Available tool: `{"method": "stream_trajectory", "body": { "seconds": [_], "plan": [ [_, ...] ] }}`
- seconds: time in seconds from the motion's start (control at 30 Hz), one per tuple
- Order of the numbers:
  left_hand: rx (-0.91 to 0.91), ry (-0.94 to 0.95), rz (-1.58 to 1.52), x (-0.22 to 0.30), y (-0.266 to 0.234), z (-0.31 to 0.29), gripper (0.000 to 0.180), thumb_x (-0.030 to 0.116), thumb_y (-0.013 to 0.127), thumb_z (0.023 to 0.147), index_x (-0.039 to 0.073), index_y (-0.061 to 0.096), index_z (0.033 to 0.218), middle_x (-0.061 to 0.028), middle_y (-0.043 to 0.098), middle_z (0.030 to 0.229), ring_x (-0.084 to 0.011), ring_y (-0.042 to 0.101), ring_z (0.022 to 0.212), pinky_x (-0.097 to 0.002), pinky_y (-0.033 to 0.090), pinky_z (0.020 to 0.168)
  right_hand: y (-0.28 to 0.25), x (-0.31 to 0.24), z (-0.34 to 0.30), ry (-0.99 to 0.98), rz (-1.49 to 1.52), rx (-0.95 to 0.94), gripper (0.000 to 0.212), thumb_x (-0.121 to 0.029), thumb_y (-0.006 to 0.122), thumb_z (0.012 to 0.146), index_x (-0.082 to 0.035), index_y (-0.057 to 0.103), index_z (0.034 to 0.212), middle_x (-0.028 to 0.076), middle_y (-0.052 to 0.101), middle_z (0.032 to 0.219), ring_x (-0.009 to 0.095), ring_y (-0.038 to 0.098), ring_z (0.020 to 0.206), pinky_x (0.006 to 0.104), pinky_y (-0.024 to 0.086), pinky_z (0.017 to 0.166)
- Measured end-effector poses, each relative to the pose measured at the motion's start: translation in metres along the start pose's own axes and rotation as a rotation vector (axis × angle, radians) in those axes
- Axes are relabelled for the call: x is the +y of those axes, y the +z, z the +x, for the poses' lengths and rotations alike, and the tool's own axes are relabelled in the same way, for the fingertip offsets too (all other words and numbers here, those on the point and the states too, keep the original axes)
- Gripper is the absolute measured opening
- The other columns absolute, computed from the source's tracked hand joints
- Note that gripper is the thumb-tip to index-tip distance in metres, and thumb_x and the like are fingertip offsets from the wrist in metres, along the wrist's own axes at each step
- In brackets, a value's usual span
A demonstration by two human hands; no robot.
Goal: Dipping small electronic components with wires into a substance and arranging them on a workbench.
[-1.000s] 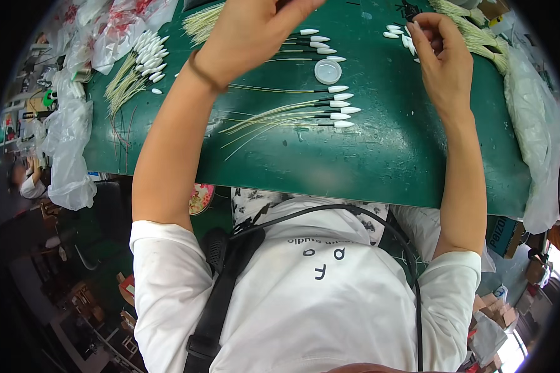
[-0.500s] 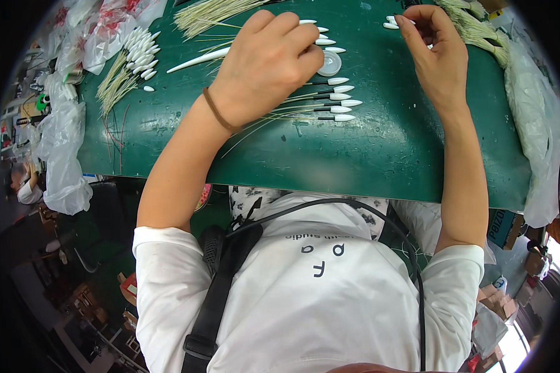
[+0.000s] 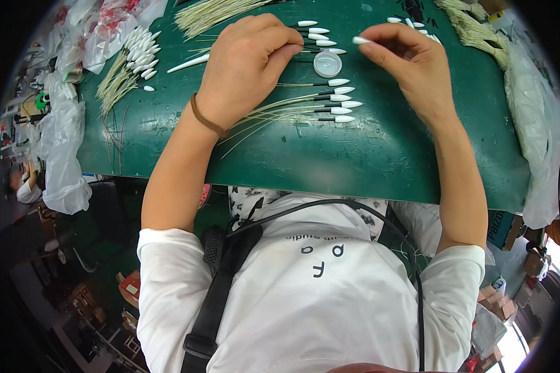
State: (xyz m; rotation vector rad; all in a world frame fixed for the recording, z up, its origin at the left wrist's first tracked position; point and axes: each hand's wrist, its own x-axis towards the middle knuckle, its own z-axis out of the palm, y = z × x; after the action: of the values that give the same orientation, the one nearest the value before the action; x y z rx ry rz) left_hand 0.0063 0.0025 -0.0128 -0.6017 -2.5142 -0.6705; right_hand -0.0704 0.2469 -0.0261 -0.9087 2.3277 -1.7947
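My right hand (image 3: 410, 68) pinches a small white bud-shaped tip (image 3: 359, 40) between thumb and forefinger, just right of a small clear round cup (image 3: 327, 64). My left hand (image 3: 249, 68) is closed left of the cup, its thumb and fingertips pressed together; what they hold is hidden. Beyond its fingertips lie several white-tipped stems (image 3: 319, 30) with dark bands. Nearer to me, another row of white-tipped stems (image 3: 341, 97) lies with tips pointing right. A long white tapered piece (image 3: 190, 63) shows partly behind my left hand. Loose white tips (image 3: 410, 23) lie beyond my right hand.
A bundle of white-tipped stems (image 3: 142, 53) lies on the green table (image 3: 379, 161) at left. Pale bare stems (image 3: 211, 15) lie at the back, with more bundles (image 3: 473, 28) at the far right. Plastic bags (image 3: 65, 155) hang over the left edge; another (image 3: 535, 124) covers the right.
My right hand has moved left from the loose tips toward the cup, now holding a white tip. My left hand has shifted slightly left and nearer to me, uncovering more of the cup.
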Motion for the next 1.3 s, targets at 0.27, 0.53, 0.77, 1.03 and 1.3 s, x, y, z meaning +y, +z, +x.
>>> {"method": "stream_trajectory", "body": {
  "seconds": [0.27,0.53,0.77,1.03,1.3],
  "plan": [
    [-0.026,-0.141,-0.182,0.002,0.001,-0.001,0.009,0.005,0.070,0.089,0.000,0.071,0.096,-0.0061,0.066,0.089,-0.0170,0.062,0.081,-0.0263,0.047,0.071,0.012,0.001,0.001,-0.071,-0.080,-0.044,0.012,-0.012,0.077,0.083,-0.006,0.076,0.093,0.001,0.069,0.090,0.012,0.061,0.080,0.0243,0.046,0.071],
    [-0.036,-0.213,-0.255,0.007,0.001,0.000,0.009,0.005,0.070,0.089,-0.001,0.070,0.095,-0.0053,0.065,0.087,-0.0152,0.060,0.079,-0.0253,0.046,0.069,0.016,-0.006,0.000,-0.006,0.001,-0.075,0.012,-0.012,0.076,0.084,-0.005,0.076,0.093,0.002,0.070,0.091,0.011,0.061,0.081,0.0248,0.047,0.074],
    [-0.030,-0.163,-0.213,0.010,0.006,0.000,0.008,0.004,0.070,0.089,-0.001,0.070,0.095,-0.0056,0.065,0.086,-0.0144,0.060,0.076,-0.0250,0.045,0.067,0.018,-0.007,-0.001,-0.009,0.004,-0.083,0.011,-0.013,0.076,0.084,-0.005,0.076,0.092,0.003,0.070,0.090,0.012,0.061,0.081,0.0258,0.047,0.075],
    [0.127,0.043,-0.029,0.005,0.011,0.005,0.005,0.009,0.072,0.083,0.007,0.072,0.087,-0.0064,0.063,0.084,-0.0267,0.059,0.078,-0.0368,0.047,0.068,0.017,-0.005,0.003,-0.249,-0.347,-0.004,0.014,-0.017,0.078,0.080,-0.011,0.078,0.092,0.001,0.071,0.093,0.019,0.057,0.096,0.0319,0.045,0.083],
    [0.078,-0.028,0.189,-0.036,0.014,0.012,0.010,0.016,0.077,0.079,0.011,0.077,0.088,-0.0031,0.067,0.087,-0.0246,0.060,0.086,-0.0356,0.046,0.076,0.000,-0.008,0.008,-0.142,-0.254,0.114,0.024,-0.025,0.076,0.089,-0.012,0.075,0.108,-0.004,0.069,0.099,0.006,0.057,0.086,0.0207,0.043,0.076]
  ]
}}
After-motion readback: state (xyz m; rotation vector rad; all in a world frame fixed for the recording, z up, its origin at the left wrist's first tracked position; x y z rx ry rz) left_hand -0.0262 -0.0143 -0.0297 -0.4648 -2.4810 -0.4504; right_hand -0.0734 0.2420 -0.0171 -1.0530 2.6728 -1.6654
